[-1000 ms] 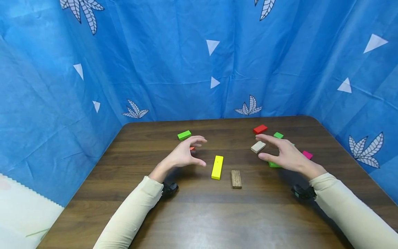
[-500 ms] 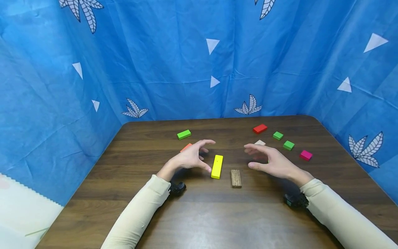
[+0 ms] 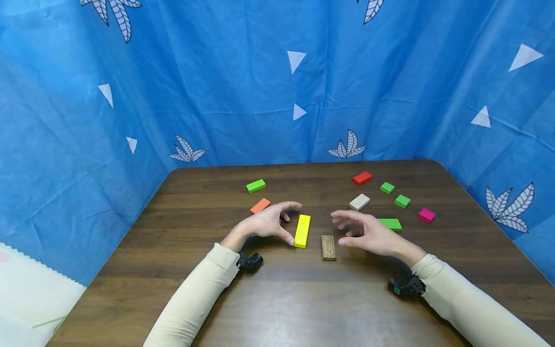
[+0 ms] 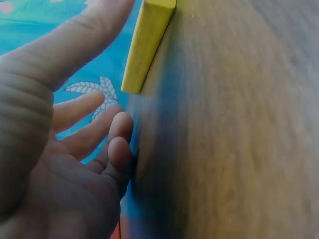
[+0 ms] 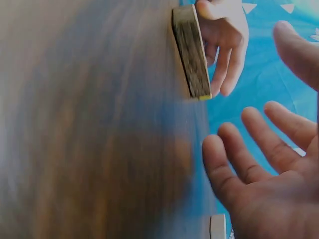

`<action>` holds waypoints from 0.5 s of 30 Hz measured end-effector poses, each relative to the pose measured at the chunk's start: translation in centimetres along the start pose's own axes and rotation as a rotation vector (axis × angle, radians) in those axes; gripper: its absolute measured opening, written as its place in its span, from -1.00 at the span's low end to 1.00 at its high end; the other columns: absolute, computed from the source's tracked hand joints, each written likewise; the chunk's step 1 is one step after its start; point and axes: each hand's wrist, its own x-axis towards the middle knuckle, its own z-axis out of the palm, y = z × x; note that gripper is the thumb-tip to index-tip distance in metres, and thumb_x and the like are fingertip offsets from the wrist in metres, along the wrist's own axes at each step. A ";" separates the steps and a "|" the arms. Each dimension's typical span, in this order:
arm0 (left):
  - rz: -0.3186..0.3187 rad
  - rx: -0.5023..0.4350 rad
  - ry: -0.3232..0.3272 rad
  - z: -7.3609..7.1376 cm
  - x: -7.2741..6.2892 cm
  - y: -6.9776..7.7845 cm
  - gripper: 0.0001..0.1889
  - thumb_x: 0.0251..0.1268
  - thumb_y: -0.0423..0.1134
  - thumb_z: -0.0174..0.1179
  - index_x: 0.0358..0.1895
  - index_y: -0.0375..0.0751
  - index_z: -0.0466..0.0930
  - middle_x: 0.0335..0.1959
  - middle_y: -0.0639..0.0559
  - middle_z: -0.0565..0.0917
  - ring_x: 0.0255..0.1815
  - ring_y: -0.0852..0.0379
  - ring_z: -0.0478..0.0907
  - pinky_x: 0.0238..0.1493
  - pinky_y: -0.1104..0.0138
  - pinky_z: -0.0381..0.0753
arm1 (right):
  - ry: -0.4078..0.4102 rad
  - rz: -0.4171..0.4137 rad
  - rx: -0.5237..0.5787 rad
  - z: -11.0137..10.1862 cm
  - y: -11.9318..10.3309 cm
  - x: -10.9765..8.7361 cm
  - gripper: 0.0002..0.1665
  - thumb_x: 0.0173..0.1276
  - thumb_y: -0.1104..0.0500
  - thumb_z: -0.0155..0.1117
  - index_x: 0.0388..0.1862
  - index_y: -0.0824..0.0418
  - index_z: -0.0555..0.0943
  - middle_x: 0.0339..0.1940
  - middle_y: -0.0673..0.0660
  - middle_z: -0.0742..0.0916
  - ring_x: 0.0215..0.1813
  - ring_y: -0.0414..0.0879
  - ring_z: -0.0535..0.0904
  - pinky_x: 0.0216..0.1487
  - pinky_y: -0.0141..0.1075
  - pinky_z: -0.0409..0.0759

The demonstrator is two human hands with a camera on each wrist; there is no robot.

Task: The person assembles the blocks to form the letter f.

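My left hand is just left of a long yellow block lying flat on the table. Its thumb tip comes right up to the block's near left edge, while the fingers curve loosely beyond, holding nothing. In the left wrist view the yellow block stands beyond the thumb and spread fingers. My right hand hovers to the right of a brown wood-grain block, thumb and fingers apart with nothing between them. The right wrist view shows that brown block in front of the relaxed fingers, with my left hand behind it.
Around the hands on the wooden table lie an orange block, a light green one, a red one, a cream one, a magenta one and several green ones. A blue curtain hangs behind.
My left hand has moved right, up to the yellow block. The right hand has moved left and nearer, toward the brown block, uncovering the cream and green blocks. The blocks have not moved.
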 end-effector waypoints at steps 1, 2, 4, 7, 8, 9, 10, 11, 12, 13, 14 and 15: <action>0.001 0.010 0.000 0.1 0.1 0.0 0.08 -0.12 -0.12 0.70 0.56 -0.09 0.29 0.49 0.05 0.42 0.17 0.05 0.49 0.14 0.24 0.57 | -0.007 -0.004 -0.001 0.1 0.1 0.0 -0.16 0.30 0.11 0.54 0.50 0.23 0.42 0.29 0.26 0.64 0.20 0.15 0.62 0.10 -0.27 0.69; 0.002 0.021 -0.003 0.1 0.1 0.0 0.07 -0.11 -0.11 0.70 0.55 -0.10 0.31 0.49 0.06 0.43 0.16 0.06 0.49 0.15 0.24 0.56 | -0.015 -0.006 -0.004 0.3 0.2 0.0 -0.16 0.30 0.10 0.54 0.50 0.23 0.42 0.30 0.25 0.64 0.19 0.14 0.62 0.09 -0.27 0.69; -0.001 0.058 -0.004 0.3 0.2 0.1 0.06 -0.12 -0.08 0.70 0.54 -0.07 0.33 0.48 0.10 0.44 0.15 0.09 0.49 0.18 0.26 0.54 | -0.030 -0.005 -0.021 0.5 0.3 0.0 -0.16 0.30 0.08 0.54 0.49 0.23 0.42 0.30 0.24 0.64 0.17 0.12 0.63 0.08 -0.27 0.68; -0.001 0.112 -0.009 0.5 0.2 0.3 0.04 -0.12 -0.03 0.70 0.53 -0.03 0.35 0.47 0.14 0.45 0.15 0.12 0.50 0.21 0.26 0.53 | -0.046 0.006 -0.059 0.7 0.4 0.1 -0.14 0.29 0.04 0.55 0.49 0.21 0.42 0.30 0.22 0.64 0.16 0.09 0.62 0.10 -0.28 0.66; -0.004 0.126 -0.009 0.6 0.2 0.4 0.04 -0.13 -0.02 0.70 0.53 -0.02 0.35 0.46 0.15 0.45 0.15 0.12 0.51 0.21 0.26 0.53 | -0.049 0.011 -0.071 0.7 0.4 0.1 -0.14 0.28 0.03 0.56 0.49 0.20 0.42 0.30 0.21 0.64 0.16 0.07 0.62 0.10 -0.28 0.65; -0.006 0.138 -0.010 0.6 0.2 0.5 0.04 -0.13 -0.01 0.70 0.52 -0.01 0.36 0.46 0.16 0.46 0.15 0.12 0.51 0.22 0.26 0.53 | -0.050 0.015 -0.086 0.7 0.5 0.1 -0.13 0.27 0.01 0.56 0.49 0.19 0.43 0.29 0.20 0.65 0.15 0.06 0.62 0.10 -0.28 0.65; -0.005 0.146 -0.009 0.7 0.1 0.6 0.03 -0.14 -0.01 0.70 0.52 -0.01 0.38 0.44 0.15 0.47 0.14 0.11 0.51 0.21 0.25 0.54 | -0.053 0.019 -0.098 0.8 0.4 0.1 -0.13 0.26 0.01 0.57 0.49 0.18 0.43 0.29 0.19 0.65 0.15 0.05 0.61 0.10 -0.29 0.64; -0.006 0.152 -0.007 0.7 0.1 0.7 0.02 -0.14 -0.01 0.71 0.51 -0.01 0.40 0.43 0.15 0.48 0.14 0.11 0.51 0.21 0.25 0.54 | -0.053 0.019 -0.113 0.8 0.4 0.1 -0.12 0.25 0.00 0.58 0.49 0.18 0.43 0.28 0.18 0.66 0.14 0.04 0.61 0.10 -0.29 0.64; -0.008 0.159 -0.006 0.7 0.2 0.7 0.01 -0.14 0.00 0.71 0.50 0.00 0.41 0.42 0.16 0.49 0.14 0.11 0.51 0.21 0.25 0.54 | -0.055 0.019 -0.130 0.9 0.4 0.1 -0.12 0.24 -0.02 0.58 0.48 0.17 0.44 0.27 0.16 0.66 0.13 0.02 0.60 0.09 -0.29 0.63; -0.010 0.165 -0.004 0.7 0.2 0.7 0.00 -0.14 0.00 0.71 0.49 0.00 0.42 0.41 0.16 0.49 0.14 0.11 0.52 0.21 0.25 0.55 | -0.055 0.017 -0.147 0.9 0.4 0.1 -0.11 0.23 -0.03 0.59 0.48 0.16 0.45 0.26 0.15 0.67 0.12 0.01 0.60 0.08 -0.29 0.63; -0.010 0.170 -0.004 0.8 0.2 0.6 -0.01 -0.14 0.01 0.70 0.48 0.00 0.43 0.40 0.16 0.50 0.14 0.11 0.52 0.21 0.26 0.55 | -0.055 0.016 -0.161 1.0 0.4 0.1 -0.11 0.22 -0.04 0.60 0.47 0.15 0.45 0.25 0.14 0.67 0.11 0.00 0.59 0.07 -0.30 0.62; -0.009 0.170 -0.004 0.8 0.2 0.6 -0.01 -0.14 0.01 0.70 0.48 0.00 0.44 0.39 0.15 0.51 0.14 0.11 0.52 0.21 0.26 0.55 | -0.054 0.015 -0.177 1.1 0.4 0.1 -0.10 0.21 -0.06 0.60 0.47 0.14 0.46 0.24 0.12 0.67 0.09 -0.02 0.58 0.06 -0.30 0.62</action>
